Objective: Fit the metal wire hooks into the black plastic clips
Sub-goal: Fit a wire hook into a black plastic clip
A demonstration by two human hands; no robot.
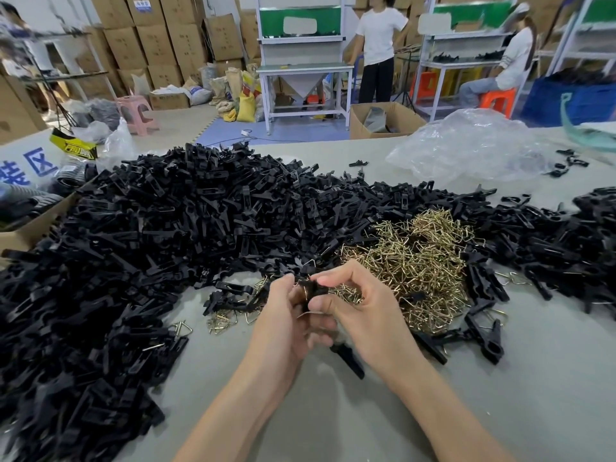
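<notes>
Both my hands meet over the grey table [500,395], holding one black plastic clip [313,291] between them. My left hand [283,321] grips the clip from the left, and my right hand [360,311] pinches it from the right with thumb and fingers. A bit of brass wire shows against the clip. The clip's lower end [348,356] sticks out below my palms. A heap of brass-coloured wire hooks [410,258] lies just beyond my right hand. A huge pile of loose black clips [150,245] fills the left and middle of the table.
More black clips [566,241] spread to the right, some with hooks fitted [486,331]. A crumpled clear plastic bag [473,145] lies at the far right. A cardboard box edge [36,225] sits at the left. Two people are at workbenches beyond the table.
</notes>
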